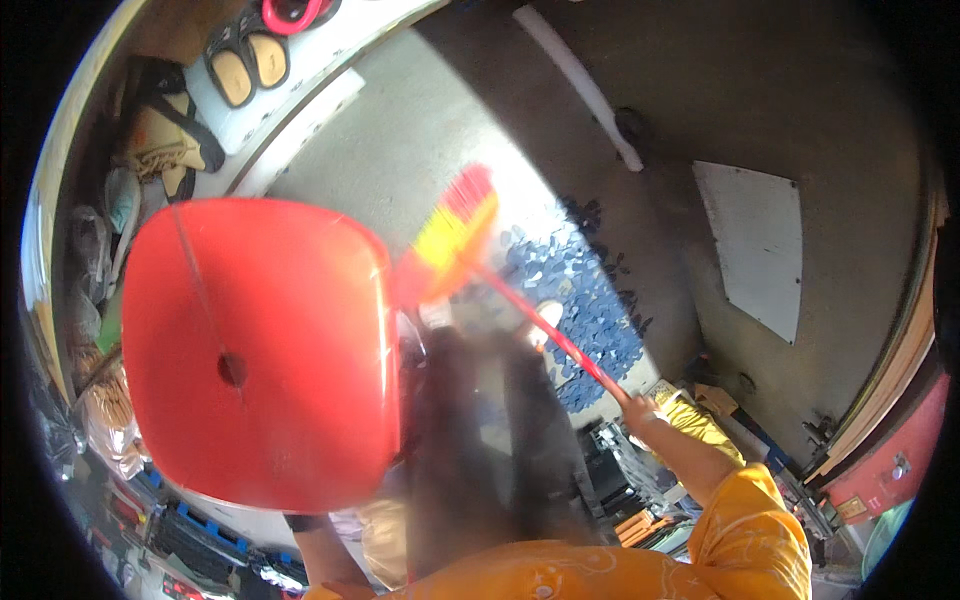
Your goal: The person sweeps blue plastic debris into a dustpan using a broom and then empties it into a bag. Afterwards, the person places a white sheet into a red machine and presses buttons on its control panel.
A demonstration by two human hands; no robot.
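My right hand is closed around the red handle of a broom. The broom slants up to the left, and its head with red and yellow bristles is blurred by motion. At left, a large red plastic stool with a round hole in its seat looms close, seat toward me. My left forearm goes up behind the stool's lower edge; the hand itself is hidden, so its grip does not show. A spread of small dark blue-grey flat pieces lies on the floor right of the broom head.
Sandals and a tan boot sit along the white ledge at upper left. A white panel is on the dark surface at right. Tools and boxes crowd near my right side. One light shoe shows beside the pieces.
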